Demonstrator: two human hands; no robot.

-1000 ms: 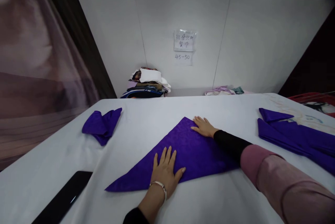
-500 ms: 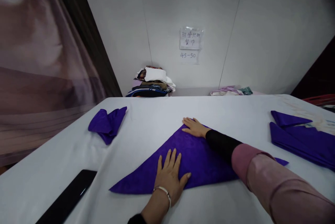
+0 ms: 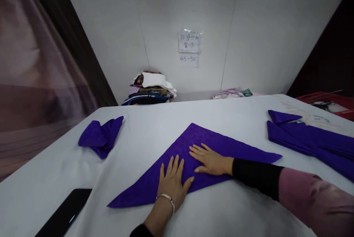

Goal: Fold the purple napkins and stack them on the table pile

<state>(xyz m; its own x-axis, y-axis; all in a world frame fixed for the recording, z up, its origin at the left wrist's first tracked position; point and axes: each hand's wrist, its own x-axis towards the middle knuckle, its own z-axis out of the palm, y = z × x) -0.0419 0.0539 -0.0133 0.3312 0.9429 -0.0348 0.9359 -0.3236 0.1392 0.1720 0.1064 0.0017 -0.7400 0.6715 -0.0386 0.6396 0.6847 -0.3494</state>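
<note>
A purple cloth napkin (image 3: 221, 141), folded into a triangle, lies flat on the white-covered table (image 3: 138, 130) with its peak pointing away from me. My left hand (image 3: 173, 181) rests palm down on its lower middle, fingers spread, a silver bangle at the wrist. Just to the right, my right hand (image 3: 212, 159) lies flat on the cloth, its fingers stretched out to the left. Neither hand grips anything. The napkin's left and right tips lie free on the table.
A bunched purple cloth (image 3: 101, 137) sits at the left, and more folded purple cloths (image 3: 306, 137) at the right. A black flat object (image 3: 66, 211) is at the near left. Piled clothes (image 3: 151, 87) and a red basket (image 3: 340, 107) stand beyond the table.
My right hand has slid from the napkin's peak down toward its middle, uncovering the peak and the right side. The left hand stays on the cloth. The view has shifted slightly right.
</note>
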